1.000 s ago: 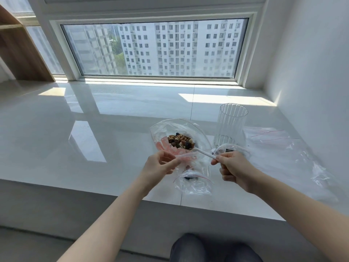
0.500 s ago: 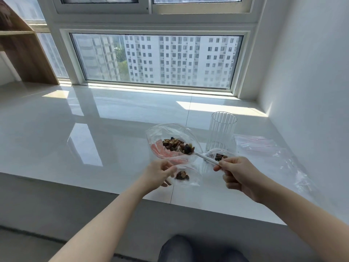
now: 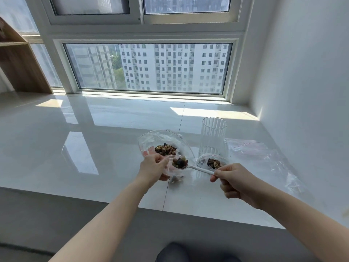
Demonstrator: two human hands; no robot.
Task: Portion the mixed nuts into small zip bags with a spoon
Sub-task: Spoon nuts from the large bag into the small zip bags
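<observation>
A clear bowl-like container [image 3: 151,138] of mixed nuts [image 3: 165,149] sits on the glossy white sill. My left hand [image 3: 153,169] pinches the mouth of a small clear zip bag [image 3: 174,173] just in front of it; a few nuts lie at the bag's bottom. My right hand [image 3: 235,181] grips the handle of a white plastic spoon [image 3: 198,168], whose bowl is loaded with nuts [image 3: 180,162] and sits at the bag's opening. Another small bag with nuts [image 3: 212,163] lies between the spoon and the glass.
A ribbed clear glass [image 3: 213,138] stands upright right of the container. Several flat spare zip bags [image 3: 264,157] lie along the right wall. The sill's front edge [image 3: 94,200] runs just below my hands. A wooden shelf [image 3: 17,63] stands at far left.
The spoon has come out of the container with a load of nuts and moved toward me to the mouth of the small bag. The camera has tilted up.
</observation>
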